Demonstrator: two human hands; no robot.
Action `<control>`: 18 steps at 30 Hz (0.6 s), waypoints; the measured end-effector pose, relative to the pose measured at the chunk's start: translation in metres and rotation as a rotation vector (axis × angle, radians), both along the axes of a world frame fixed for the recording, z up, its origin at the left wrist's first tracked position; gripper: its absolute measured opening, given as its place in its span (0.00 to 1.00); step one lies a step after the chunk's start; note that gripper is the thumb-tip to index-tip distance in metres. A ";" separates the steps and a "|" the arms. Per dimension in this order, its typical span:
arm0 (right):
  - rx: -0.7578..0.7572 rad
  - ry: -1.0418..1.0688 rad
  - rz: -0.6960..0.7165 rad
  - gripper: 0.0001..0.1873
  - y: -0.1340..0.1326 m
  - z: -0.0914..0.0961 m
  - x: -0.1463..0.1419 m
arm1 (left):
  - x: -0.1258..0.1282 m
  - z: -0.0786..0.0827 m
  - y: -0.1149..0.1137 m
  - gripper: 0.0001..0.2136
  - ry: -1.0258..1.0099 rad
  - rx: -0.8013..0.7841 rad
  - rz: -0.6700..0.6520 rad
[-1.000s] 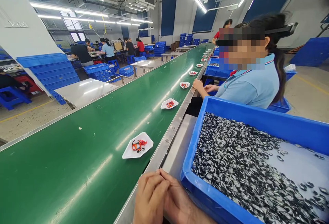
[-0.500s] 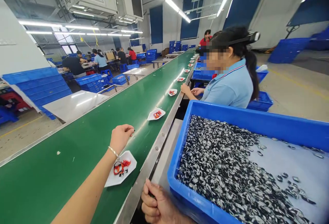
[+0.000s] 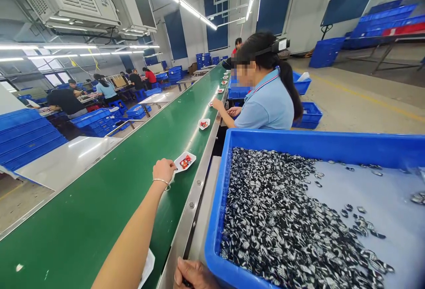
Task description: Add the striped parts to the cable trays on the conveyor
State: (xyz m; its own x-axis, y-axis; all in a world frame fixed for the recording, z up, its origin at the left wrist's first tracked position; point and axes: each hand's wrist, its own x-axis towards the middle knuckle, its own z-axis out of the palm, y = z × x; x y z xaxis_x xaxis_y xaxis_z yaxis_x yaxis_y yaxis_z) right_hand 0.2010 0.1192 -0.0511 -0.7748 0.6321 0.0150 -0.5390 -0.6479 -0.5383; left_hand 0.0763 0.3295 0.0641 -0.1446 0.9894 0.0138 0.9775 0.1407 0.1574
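My left arm stretches out over the green conveyor belt [image 3: 99, 209]. My left hand [image 3: 164, 170] is closed in a pinch, with its fingertips at the near edge of a white tray [image 3: 185, 161] that carries small red and black parts. What the fingers hold is too small to name. My right hand [image 3: 194, 275] rests at the bottom edge by the belt's metal rail [image 3: 191, 205], fingers curled, with something dark partly hidden under them. Another white tray [image 3: 148, 266] peeks out from under my left forearm.
A big blue bin [image 3: 232, 136] holding many small black-and-white parts [image 3: 275, 218] stands at my right. A co-worker in a light blue shirt [image 3: 265, 105] sits further along the belt, hands at the rail. More white trays [image 3: 203, 124] ride the belt. Blue crates and other people sit at the far left.
My left hand left my right, reached out over the belt and moved on to a farther tray. The nearer tray slid back under my arm. My view turned right.
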 end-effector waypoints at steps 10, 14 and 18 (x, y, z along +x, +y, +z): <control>-0.038 0.011 -0.020 0.21 -0.003 0.022 0.013 | 0.005 0.013 -0.018 0.12 0.246 0.044 -0.069; -0.175 0.037 0.020 0.18 -0.006 0.019 0.011 | 0.009 0.045 -0.074 0.15 0.280 0.100 -0.142; -0.300 0.080 0.106 0.18 -0.004 0.019 0.012 | 0.028 0.031 -0.166 0.15 0.255 0.283 -0.375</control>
State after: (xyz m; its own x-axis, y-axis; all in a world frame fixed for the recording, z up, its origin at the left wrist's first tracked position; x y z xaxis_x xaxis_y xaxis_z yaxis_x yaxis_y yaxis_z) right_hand 0.2133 0.1147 -0.0317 -0.8402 0.5335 -0.0967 -0.4930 -0.8260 -0.2733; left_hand 0.1046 0.1637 0.0954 0.2609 0.9249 0.2765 0.9647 -0.2391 -0.1103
